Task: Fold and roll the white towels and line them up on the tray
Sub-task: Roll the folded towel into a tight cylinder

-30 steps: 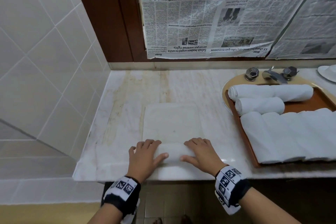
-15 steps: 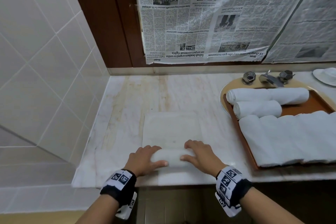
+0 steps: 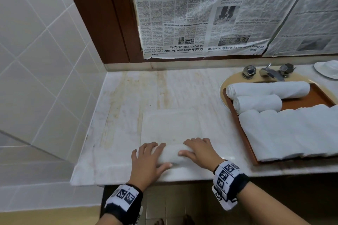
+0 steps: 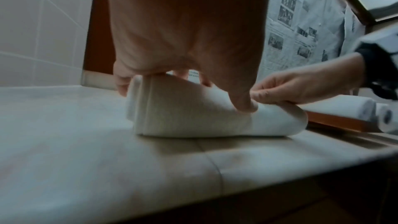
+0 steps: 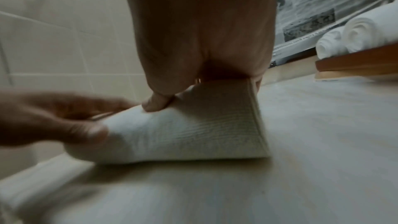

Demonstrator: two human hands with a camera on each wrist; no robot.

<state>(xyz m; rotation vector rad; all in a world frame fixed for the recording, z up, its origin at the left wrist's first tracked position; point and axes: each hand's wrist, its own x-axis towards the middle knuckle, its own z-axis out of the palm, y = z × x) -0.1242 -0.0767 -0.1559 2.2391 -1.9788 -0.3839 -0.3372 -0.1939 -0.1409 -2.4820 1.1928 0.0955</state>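
A white towel lies folded flat on the marble counter, its near end wound into a roll. My left hand grips the roll's left end, fingers curled over the top and thumb on the near side. My right hand grips the right end the same way. The left wrist view shows the roll under my left hand. The right wrist view shows it under my right thumb. The brown tray at right holds two rolled towels and several more side by side.
The tray sits over a sink with a chrome faucet behind it. A white dish stands at the far right. Newspaper covers the back wall and a tiled wall closes the left side. The counter's front edge runs just below my hands.
Both hands have turned the roll a little further away from the counter edge. The flat part of the towel is slightly shorter.
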